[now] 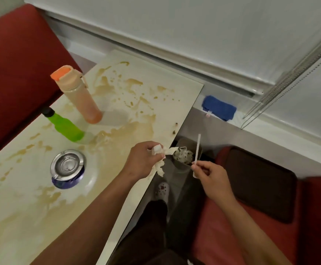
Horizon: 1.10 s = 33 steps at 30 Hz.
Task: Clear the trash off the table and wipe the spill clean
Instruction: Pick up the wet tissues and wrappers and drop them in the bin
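Note:
Brown spill stains (117, 96) cover much of the pale table (31, 217). My left hand (142, 161) grips a wad of crumpled white tissue (160, 165) at the table's right edge. My right hand (211, 178) pinches a thin white straw (197, 150) that points upward. Both hands hover by a small bin (184, 159) on the floor beside the table, which holds crumpled paper. A folded blue cloth (220, 109) lies on the window ledge beyond the table.
On the table stand an orange-capped bottle (79, 96), a green bottle (64, 125) and a metal ashtray (67, 165). Red seats flank the table at far left (16, 73) and right (232, 226). A dark cushion (261, 182) lies on the right seat. My legs and shoe (162, 189) are below.

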{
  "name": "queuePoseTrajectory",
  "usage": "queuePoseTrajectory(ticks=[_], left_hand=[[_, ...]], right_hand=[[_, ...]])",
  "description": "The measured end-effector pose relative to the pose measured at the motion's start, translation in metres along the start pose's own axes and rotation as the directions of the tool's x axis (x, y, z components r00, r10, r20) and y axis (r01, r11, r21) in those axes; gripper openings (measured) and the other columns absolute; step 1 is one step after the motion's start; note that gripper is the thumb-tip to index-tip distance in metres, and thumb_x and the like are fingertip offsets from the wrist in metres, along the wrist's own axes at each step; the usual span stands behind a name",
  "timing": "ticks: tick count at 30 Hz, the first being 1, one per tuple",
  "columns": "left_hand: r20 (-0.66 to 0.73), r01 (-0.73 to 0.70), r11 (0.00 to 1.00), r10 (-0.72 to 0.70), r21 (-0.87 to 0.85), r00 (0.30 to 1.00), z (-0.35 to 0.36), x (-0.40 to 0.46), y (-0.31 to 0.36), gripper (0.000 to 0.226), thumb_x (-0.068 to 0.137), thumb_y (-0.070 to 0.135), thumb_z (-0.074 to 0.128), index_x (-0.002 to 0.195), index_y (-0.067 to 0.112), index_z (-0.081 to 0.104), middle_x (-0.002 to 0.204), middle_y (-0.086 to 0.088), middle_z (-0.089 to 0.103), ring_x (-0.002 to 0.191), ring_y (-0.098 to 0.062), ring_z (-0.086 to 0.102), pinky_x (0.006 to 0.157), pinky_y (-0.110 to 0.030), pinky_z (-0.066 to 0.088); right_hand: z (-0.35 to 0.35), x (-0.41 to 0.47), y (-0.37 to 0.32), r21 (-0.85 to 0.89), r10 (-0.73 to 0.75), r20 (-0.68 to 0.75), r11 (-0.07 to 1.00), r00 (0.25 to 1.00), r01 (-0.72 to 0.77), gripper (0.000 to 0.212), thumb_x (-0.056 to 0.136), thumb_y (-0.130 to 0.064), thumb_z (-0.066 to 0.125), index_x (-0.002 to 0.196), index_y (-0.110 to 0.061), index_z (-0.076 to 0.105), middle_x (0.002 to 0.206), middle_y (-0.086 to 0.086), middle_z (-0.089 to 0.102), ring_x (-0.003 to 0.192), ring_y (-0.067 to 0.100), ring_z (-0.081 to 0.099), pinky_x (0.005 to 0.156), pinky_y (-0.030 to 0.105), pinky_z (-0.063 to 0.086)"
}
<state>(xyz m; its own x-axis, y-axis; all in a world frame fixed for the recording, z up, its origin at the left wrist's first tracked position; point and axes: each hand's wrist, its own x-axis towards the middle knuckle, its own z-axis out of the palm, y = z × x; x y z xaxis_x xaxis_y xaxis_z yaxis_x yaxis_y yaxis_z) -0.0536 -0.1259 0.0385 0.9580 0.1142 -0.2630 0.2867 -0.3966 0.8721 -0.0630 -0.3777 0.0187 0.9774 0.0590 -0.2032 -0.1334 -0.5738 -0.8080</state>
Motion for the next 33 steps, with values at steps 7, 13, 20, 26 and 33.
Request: queuePoseTrajectory(ticks=[7, 13, 20, 26, 33], left_hand=[[0.109, -0.025, 0.999, 0.021, 0.038, 0.994, 0.085, 0.09, 0.012, 0.022, 0.084, 0.021, 0.08, 0.106, 0.024, 0.077, 0.107, 0.014, 0.073, 0.093, -0.001, 0.064, 0.077, -0.02, 0.044], [0.145, -0.005, 0.998, -0.005, 0.066, 0.989, 0.152, 0.157, 0.007, 0.026, 0.085, 0.018, 0.079, 0.11, 0.026, 0.077, 0.101, 0.018, 0.069, 0.094, 0.003, 0.062, 0.082, -0.007, 0.043], [0.118, 0.061, 0.995, -0.07, 0.082, 0.99, 0.219, 0.216, -0.035, 0.026, 0.089, 0.01, 0.073, 0.114, 0.018, 0.075, 0.106, 0.008, 0.068, 0.089, 0.004, 0.059, 0.078, 0.006, 0.034], [0.027, 0.18, 0.984, -0.18, 0.005, 0.983, 0.259, 0.25, -0.076, 0.024, 0.093, 0.002, 0.068, 0.115, 0.012, 0.071, 0.107, 0.007, 0.063, 0.095, -0.003, 0.06, 0.076, 0.004, 0.037], [-0.07, 0.274, 0.96, -0.27, 0.058, 0.96, 0.292, 0.285, -0.133, 0.025, 0.089, 0.01, 0.066, 0.108, 0.026, 0.073, 0.109, 0.004, 0.07, 0.1, -0.012, 0.067, 0.09, -0.034, 0.057]], right_hand=[[-0.025, 0.078, 0.049, 0.044, 0.1, -0.096, 0.994, 0.99, -0.096, 0.015, 0.094, -0.025, 0.073, 0.108, -0.023, 0.078, 0.09, -0.015, 0.074, 0.081, -0.003, 0.069, 0.071, 0.01, 0.051], [-0.033, 0.146, 0.095, 0.109, 0.166, -0.101, 0.982, 0.981, -0.155, 0.023, 0.094, -0.017, 0.072, 0.097, -0.04, 0.07, 0.082, -0.014, 0.075, 0.078, 0.002, 0.072, 0.074, 0.019, 0.057], [-0.018, 0.207, 0.153, 0.093, 0.194, -0.132, 0.979, 0.972, -0.183, 0.024, 0.094, -0.015, 0.071, 0.091, -0.038, 0.069, 0.092, -0.03, 0.071, 0.083, -0.004, 0.07, 0.075, 0.012, 0.052], [0.016, 0.241, 0.203, 0.056, 0.231, -0.116, 0.973, 0.966, -0.225, 0.024, 0.094, -0.017, 0.072, 0.091, -0.041, 0.07, 0.087, -0.031, 0.07, 0.088, -0.006, 0.069, 0.078, 0.016, 0.054], [0.05, 0.283, 0.242, 0.062, 0.224, -0.093, 0.974, 0.97, -0.219, 0.015, 0.094, -0.015, 0.071, 0.103, -0.026, 0.075, 0.094, -0.013, 0.075, 0.088, 0.0, 0.07, 0.082, 0.029, 0.059]])
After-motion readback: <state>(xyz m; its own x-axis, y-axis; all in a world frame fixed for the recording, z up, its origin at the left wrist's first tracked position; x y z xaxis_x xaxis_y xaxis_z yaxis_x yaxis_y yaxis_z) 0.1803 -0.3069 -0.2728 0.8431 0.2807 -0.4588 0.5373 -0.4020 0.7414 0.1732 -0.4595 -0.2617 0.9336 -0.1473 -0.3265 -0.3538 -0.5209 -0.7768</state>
